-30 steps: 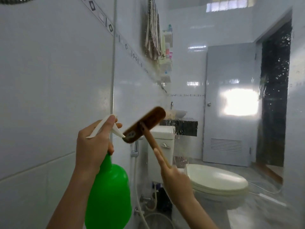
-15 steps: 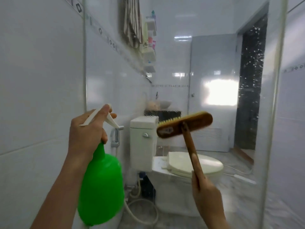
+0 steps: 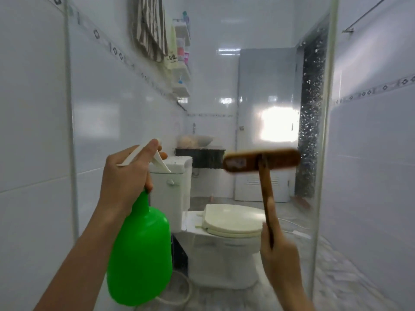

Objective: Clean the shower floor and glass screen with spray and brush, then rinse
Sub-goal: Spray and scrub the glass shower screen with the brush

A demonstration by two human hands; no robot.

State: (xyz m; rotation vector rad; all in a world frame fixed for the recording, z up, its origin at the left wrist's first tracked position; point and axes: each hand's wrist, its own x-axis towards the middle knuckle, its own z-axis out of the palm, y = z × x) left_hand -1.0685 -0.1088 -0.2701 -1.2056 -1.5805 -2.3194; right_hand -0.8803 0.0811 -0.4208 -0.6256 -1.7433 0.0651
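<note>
The left hand (image 3: 125,176) is wrapped tight round the neck and white spray top of a big, round, green plastic spray bottle (image 3: 139,254). One finger lies along the top of the white part. The bottle hangs below the hand, just to the left of the white toilet (image 3: 224,232), and it hides a bit of the toilet tank.

The right hand (image 3: 280,261) holds the bottom end of the long handle of a brown wooden scrubbing brush (image 3: 261,161). The fingers are curled round the stick and one finger lies straight up along it. The handle stands almost upright, and the flat brush head lies sideways, high above the toilet lid. The brush head looks blurry. I cannot tell if it touches the glass.

The two hands are well apart, one on each side of the toilet.

The tall clear glass screen (image 3: 224,97) stands between the hands and the toilet. Its right edge runs from top to bottom, to the right of the toilet. White drops speckle the glass near that edge.

Behind the toilet there is a grey door (image 3: 267,104). Up and to the left of the toilet, a striped towel (image 3: 150,30) and small white shelves (image 3: 182,63) hang on the white tiled wall (image 3: 33,108).
</note>
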